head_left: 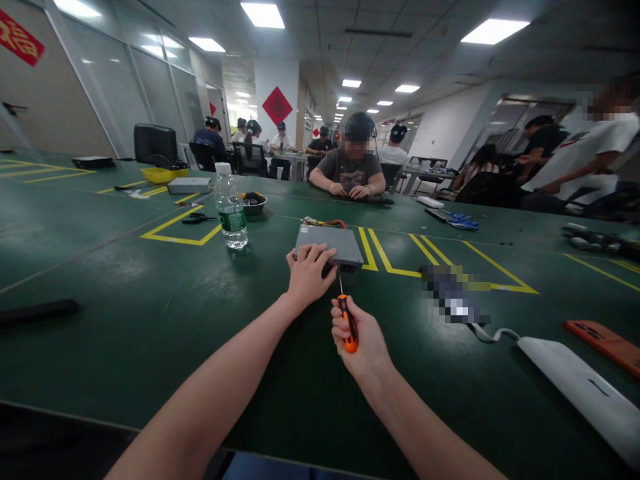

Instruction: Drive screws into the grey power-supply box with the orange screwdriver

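A grey metal power supply unit [333, 243] lies on the green table in front of me, its coloured cables [325, 223] at the far side. My left hand [311, 270] holds it at its near left corner, fingers over the top and thumb by the front face. An orange and black screwdriver [349, 327] is gripped in my right hand [363, 337], just below the box. Its thin shaft points up at the near face of the unit; whether the tip touches a screw is too small to tell.
A water bottle [231, 210] stands left of the unit, with a metal bowl [254, 203] behind it. Yellow tape [395, 267] marks the table. At right lie a white power bank [575, 380] and an orange phone [605, 343]. A person [350, 163] sits opposite.
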`<control>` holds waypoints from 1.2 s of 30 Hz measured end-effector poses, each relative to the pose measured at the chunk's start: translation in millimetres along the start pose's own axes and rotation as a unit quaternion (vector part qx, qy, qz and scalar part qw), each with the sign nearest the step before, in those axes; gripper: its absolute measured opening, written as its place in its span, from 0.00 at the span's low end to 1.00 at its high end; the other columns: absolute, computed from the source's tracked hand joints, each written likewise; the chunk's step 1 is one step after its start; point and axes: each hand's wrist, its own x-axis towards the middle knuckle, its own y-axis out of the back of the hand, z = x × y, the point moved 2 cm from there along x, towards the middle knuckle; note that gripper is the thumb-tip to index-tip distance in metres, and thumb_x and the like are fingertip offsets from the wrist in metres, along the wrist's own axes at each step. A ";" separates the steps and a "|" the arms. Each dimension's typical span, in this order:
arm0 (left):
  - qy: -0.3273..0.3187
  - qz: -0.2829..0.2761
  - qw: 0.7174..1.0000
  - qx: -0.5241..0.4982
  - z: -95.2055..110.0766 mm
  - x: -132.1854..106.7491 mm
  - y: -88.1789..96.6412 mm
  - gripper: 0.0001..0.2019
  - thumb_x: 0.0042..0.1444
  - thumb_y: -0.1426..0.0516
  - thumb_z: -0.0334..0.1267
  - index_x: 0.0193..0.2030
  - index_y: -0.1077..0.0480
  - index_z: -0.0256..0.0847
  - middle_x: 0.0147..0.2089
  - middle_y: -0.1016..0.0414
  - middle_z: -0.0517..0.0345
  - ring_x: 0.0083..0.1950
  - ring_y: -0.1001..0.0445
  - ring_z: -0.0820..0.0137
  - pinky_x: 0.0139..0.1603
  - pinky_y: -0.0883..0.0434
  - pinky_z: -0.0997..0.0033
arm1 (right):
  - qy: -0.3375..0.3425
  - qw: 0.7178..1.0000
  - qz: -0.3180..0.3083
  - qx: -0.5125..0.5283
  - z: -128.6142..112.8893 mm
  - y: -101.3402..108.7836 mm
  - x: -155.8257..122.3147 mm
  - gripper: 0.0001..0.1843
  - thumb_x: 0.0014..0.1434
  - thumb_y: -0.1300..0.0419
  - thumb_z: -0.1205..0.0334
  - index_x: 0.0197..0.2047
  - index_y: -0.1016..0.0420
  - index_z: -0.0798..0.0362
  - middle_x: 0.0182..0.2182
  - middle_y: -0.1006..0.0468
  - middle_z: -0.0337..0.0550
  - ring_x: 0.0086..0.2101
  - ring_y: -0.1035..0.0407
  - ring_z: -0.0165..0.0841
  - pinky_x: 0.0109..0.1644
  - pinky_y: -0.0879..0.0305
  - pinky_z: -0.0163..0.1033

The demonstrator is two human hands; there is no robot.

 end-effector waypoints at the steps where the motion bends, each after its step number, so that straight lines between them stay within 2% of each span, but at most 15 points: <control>1: 0.000 0.000 1.000 0.001 -0.1 0.0 0.0 0.16 0.55 0.47 0.44 0.51 0.36 0.51 0.56 0.34 0.58 0.56 0.42 0.59 0.49 0.46 0.52 | 0.000 1.000 0.001 -0.001 0.2 0.0 -0.5 0.15 0.64 0.52 0.64 0.30 0.31 0.61 0.18 0.35 0.37 0.14 0.46 0.18 0.13 0.49 0.22; 7: 0.002 0.001 1.000 0.001 -0.7 0.2 -0.6 0.16 0.55 0.47 0.44 0.51 0.36 0.51 0.56 0.34 0.59 0.56 0.42 0.59 0.49 0.46 0.53 | 0.034 0.999 0.035 -0.008 2.2 4.0 -1.5 0.05 0.58 0.45 0.67 0.30 0.32 0.58 0.22 0.32 0.37 0.18 0.40 0.20 0.14 0.46 0.22; 14: 0.003 0.001 1.000 -0.006 0.7 0.0 0.3 0.16 0.55 0.47 0.44 0.51 0.35 0.51 0.56 0.34 0.59 0.56 0.42 0.59 0.50 0.46 0.53 | 0.022 0.999 0.020 -0.028 -2.0 4.5 -1.5 0.11 0.62 0.49 0.66 0.31 0.31 0.61 0.19 0.34 0.37 0.15 0.44 0.18 0.13 0.49 0.22; 21: -0.001 0.001 1.000 -0.005 -0.4 0.4 0.0 0.16 0.55 0.48 0.43 0.52 0.36 0.52 0.56 0.34 0.59 0.56 0.42 0.59 0.50 0.46 0.52 | 0.017 0.997 0.014 -0.074 -12.4 20.5 -10.8 0.10 0.61 0.48 0.65 0.32 0.31 0.61 0.20 0.34 0.37 0.15 0.43 0.19 0.13 0.49 0.23; 27: -0.005 -0.008 1.000 -0.004 -0.3 -0.2 1.0 0.18 0.54 0.47 0.42 0.53 0.37 0.52 0.57 0.35 0.58 0.57 0.43 0.59 0.52 0.47 0.52 | 0.043 0.993 0.025 -0.108 -29.6 33.9 -8.0 0.10 0.61 0.48 0.65 0.31 0.31 0.61 0.20 0.34 0.36 0.15 0.44 0.19 0.13 0.51 0.23; 36: -0.010 -0.011 1.000 -0.005 -0.3 0.0 1.9 0.19 0.53 0.46 0.42 0.53 0.37 0.51 0.57 0.35 0.57 0.57 0.43 0.58 0.53 0.47 0.50 | 0.053 0.993 0.053 -0.091 -27.0 43.5 -6.2 0.08 0.58 0.46 0.65 0.30 0.30 0.60 0.20 0.33 0.36 0.16 0.43 0.20 0.13 0.49 0.23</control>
